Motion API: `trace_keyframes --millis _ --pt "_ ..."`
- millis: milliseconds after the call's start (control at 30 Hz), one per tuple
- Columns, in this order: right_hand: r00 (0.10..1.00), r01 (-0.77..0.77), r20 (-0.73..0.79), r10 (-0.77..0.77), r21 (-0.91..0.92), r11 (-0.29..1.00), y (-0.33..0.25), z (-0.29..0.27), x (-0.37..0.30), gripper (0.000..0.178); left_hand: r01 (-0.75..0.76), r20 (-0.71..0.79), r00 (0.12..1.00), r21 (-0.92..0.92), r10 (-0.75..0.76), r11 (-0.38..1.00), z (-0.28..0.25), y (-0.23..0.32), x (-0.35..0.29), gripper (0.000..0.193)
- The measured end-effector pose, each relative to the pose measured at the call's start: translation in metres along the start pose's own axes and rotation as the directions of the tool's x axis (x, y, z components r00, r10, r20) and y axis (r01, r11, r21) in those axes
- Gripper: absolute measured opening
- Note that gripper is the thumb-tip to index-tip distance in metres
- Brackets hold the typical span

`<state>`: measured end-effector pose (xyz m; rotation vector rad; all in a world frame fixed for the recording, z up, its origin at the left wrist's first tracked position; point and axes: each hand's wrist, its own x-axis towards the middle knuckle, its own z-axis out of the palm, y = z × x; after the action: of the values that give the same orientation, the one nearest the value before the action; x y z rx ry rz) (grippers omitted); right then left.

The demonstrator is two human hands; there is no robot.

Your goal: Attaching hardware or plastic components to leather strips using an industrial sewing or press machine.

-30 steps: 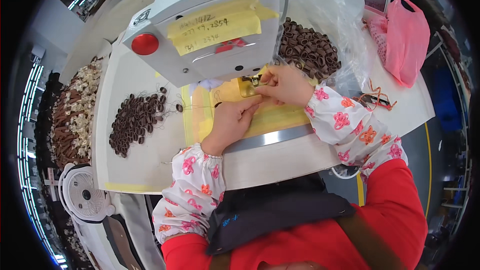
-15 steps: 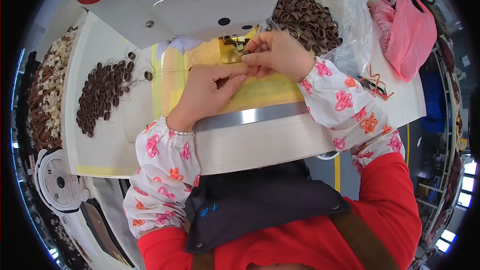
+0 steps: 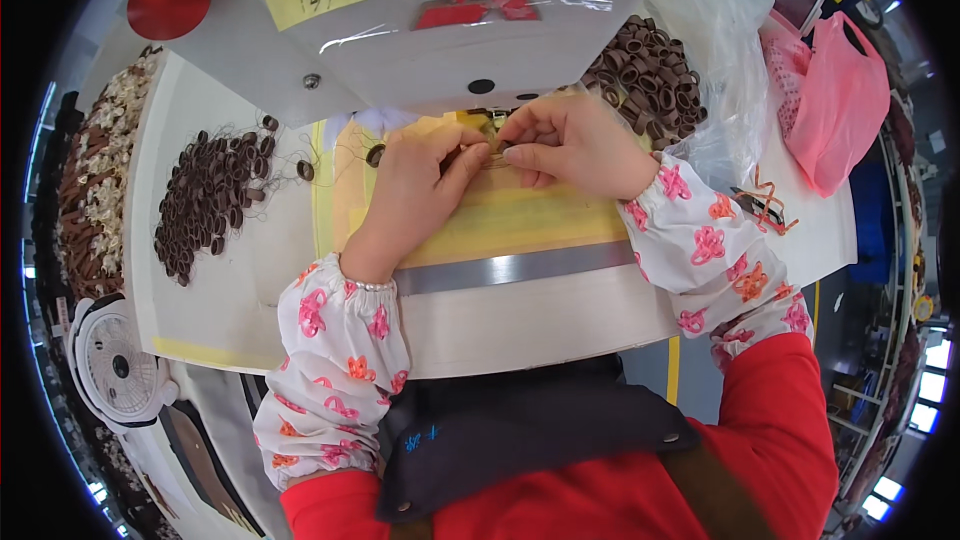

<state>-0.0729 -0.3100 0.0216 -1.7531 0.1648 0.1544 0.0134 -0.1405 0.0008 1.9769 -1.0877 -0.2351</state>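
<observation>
My left hand point(image 3: 425, 175) and my right hand point(image 3: 580, 145) meet just below the head of a white sewing machine point(image 3: 370, 60). Thumb and fingers are pinched together on both; whatever small thing sits between the fingertips is hidden. The machine's presser foot point(image 3: 497, 118) shows partly behind my right fingers. Beside my left hand lies a small brown loop point(image 3: 375, 155) with thread trailing from it, and another brown loop point(image 3: 305, 170) lies farther left. Under my hands the machine bed is covered in yellow tape point(image 3: 530, 205).
A heap of brown loops with loose threads point(image 3: 215, 190) covers the left of the table. More brown loops point(image 3: 650, 80) fill a clear plastic bag point(image 3: 730, 60) at back right. Thread snips point(image 3: 755, 208), a pink bag point(image 3: 835, 110) and a white fan point(image 3: 120, 365) surround the work.
The view has shifted, so the machine and table sit lower. A brown loop now shows beside my left hand. Both hands stay pinched, with the right fingertips slightly apart from the left.
</observation>
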Motion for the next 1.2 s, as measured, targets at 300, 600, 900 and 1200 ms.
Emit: trace_keyframes --millis 300,600,900,1200 --pt "0.996 -0.016 -0.088 0.004 -0.140 0.990 -0.001 0.002 0.007 0.013 0.029 -0.036 0.999 -0.068 -0.031 0.997 0.003 0.003 0.004 0.013" --pt "0.756 0.348 -0.268 -0.598 -0.608 0.714 0.021 0.007 0.014 0.011 0.174 -0.130 0.977 0.041 -0.168 0.984 0.013 0.002 0.013 0.021" --pt "0.731 0.375 -0.254 -0.633 -0.625 0.685 0.023 0.004 0.014 0.006 0.325 -0.109 0.935 -0.110 -0.336 0.939 0.014 0.003 0.015 0.025" --pt "0.775 0.331 -0.266 -0.574 -0.603 0.726 0.020 0.006 0.015 0.008 0.324 -0.109 0.936 -0.097 -0.334 0.941 0.017 -0.006 0.016 0.028"
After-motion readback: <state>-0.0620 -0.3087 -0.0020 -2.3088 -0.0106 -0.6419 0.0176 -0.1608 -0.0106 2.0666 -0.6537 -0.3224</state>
